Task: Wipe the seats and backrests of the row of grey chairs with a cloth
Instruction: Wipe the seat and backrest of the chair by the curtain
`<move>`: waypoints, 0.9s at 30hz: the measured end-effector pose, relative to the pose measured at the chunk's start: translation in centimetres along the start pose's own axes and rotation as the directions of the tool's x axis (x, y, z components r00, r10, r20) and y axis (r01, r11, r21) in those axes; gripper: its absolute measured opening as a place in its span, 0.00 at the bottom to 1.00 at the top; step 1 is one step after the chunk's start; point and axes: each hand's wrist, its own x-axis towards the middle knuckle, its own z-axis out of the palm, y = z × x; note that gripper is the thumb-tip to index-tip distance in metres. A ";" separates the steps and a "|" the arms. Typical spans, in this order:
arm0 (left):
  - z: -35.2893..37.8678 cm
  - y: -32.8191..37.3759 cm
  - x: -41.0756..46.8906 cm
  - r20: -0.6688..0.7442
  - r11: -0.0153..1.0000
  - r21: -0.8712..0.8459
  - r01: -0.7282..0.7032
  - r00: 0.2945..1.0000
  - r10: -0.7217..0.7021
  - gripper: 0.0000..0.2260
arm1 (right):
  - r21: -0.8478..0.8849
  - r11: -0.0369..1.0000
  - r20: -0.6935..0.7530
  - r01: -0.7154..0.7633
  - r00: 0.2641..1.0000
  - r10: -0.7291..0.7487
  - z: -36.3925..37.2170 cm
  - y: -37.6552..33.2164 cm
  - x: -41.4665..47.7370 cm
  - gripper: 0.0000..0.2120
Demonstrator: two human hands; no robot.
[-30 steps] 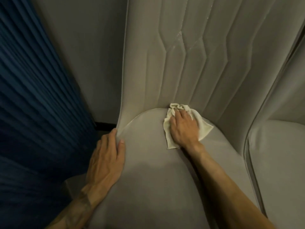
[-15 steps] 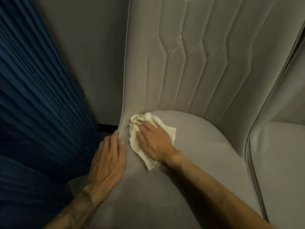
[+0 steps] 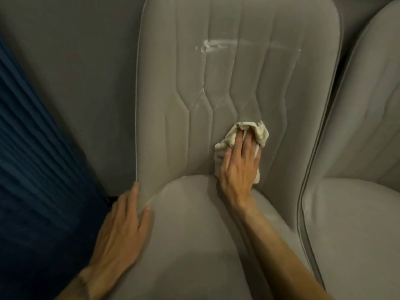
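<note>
The right hand is reaching up over the seat, fingers straight and close together, pressing the cloth against the lower middle of the backrest. The cloth is bunching above the fingertips, the rest hiding under the palm. The left hand is lying flat, fingers straight, at the backrest's lower left corner. 1 more chair, right of the backrest, is being cut off by the frame.

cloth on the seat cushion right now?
No, the right hand presses the cloth against the lower backrest, above the seat.
</note>
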 end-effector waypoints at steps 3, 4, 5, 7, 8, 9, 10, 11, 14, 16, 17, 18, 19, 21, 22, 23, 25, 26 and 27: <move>-1.1 2.7 4.9 -0.205 0.992 -0.019 -0.121 0.972 0.115 0.33 | -0.136 0.988 -0.063 0.071 0.995 -0.080 -0.9 0.4 4.4 0.28; -1.3 3.6 6.5 -0.264 0.988 -0.027 -0.151 0.955 0.139 0.34 | -0.183 0.977 -0.073 0.112 0.989 -0.127 -1.8 0.7 6.4 0.28; -1.6 4.6 8.2 -0.310 0.985 -0.046 -0.168 0.940 0.145 0.35 | -0.231 0.961 -0.086 0.154 0.980 -0.178 -2.6 1.1 8.6 0.28; -2.2 6.2 11.1 -0.409 0.977 -0.070 -0.200 0.899 0.155 0.37 | -0.303 0.926 -0.117 0.223 0.956 -0.269 -4.3 1.4 13.1 0.28; -2.5 6.9 12.4 -0.464 0.973 -0.065 -0.221 0.870 0.167 0.37 | -0.323 0.919 -0.158 0.225 0.945 -0.287 -5.2 1.5 15.3 0.28; -3.0 7.6 13.7 -0.512 0.968 -0.057 -0.243 0.840 0.180 0.37 | -0.342 0.915 -0.193 0.215 0.937 -0.292 -5.9 1.4 17.0 0.28; -3.5 8.1 15.0 -0.557 0.964 -0.045 -0.261 0.808 0.193 0.37 | -0.369 0.909 -0.234 0.193 0.927 -0.292 -6.2 1.4 18.2 0.28; -4.1 8.6 16.2 -0.599 0.960 -0.020 -0.278 0.772 0.211 0.36 | -0.389 0.904 -0.254 0.180 0.922 -0.293 -6.3 1.3 18.6 0.28; -5.8 9.4 19.2 -0.669 0.933 0.096 -0.346 0.671 0.318 0.34 | -0.402 0.892 -0.158 0.205 0.944 -0.288 -5.0 1.6 14.8 0.29; -6.5 9.4 20.5 -0.686 0.913 0.162 -0.373 0.623 0.376 0.33 | -0.422 0.871 -0.026 0.254 0.956 -0.291 -4.2 2.5 10.9 0.30; -6.6 9.3 20.8 -0.692 0.907 0.181 -0.380 0.606 0.392 0.32 | -0.439 0.857 0.032 0.271 0.957 -0.287 -4.2 3.0 9.9 0.30; -6.6 9.2 20.9 -0.698 0.902 0.188 -0.388 0.594 0.400 0.32 | -0.448 0.844 0.064 0.296 0.952 -0.299 -4.7 3.1 10.2 0.30; -6.6 9.1 21.0 -0.703 0.897 0.194 -0.397 0.581 0.410 0.31 | -0.453 0.835 0.059 0.311 0.945 -0.320 -5.4 3.0 11.8 0.30; -6.4 8.9 21.2 -0.708 0.890 0.201 -0.410 0.567 0.421 0.31 | -0.442 0.852 -0.062 0.281 0.938 -0.342 -6.8 2.3 16.6 0.29; -6.3 8.9 21.3 -0.712 0.890 0.197 -0.411 0.565 0.418 0.31 | -0.432 0.869 -0.143 0.241 0.933 -0.330 -7.7 1.9 19.3 0.29; -6.2 8.8 21.4 -0.717 0.891 0.194 -0.411 0.560 0.415 0.31 | -0.421 0.884 -0.211 0.204 0.926 -0.314 -8.3 1.5 21.2 0.29; -6.1 8.8 21.5 -0.721 0.889 0.192 -0.417 0.555 0.416 0.31 | -0.415 0.896 -0.264 0.161 0.921 -0.288 -8.0 1.4 21.6 0.29; -6.0 8.7 21.6 -0.723 0.889 0.195 -0.416 0.551 0.416 0.31 | -0.417 0.894 -0.259 0.162 0.922 -0.288 -7.2 1.7 20.3 0.29; -6.0 8.6 21.7 -0.726 0.888 0.198 -0.415 0.547 0.418 0.31 | -0.421 0.891 -0.230 0.170 0.930 -0.286 -6.2 2.0 18.0 0.30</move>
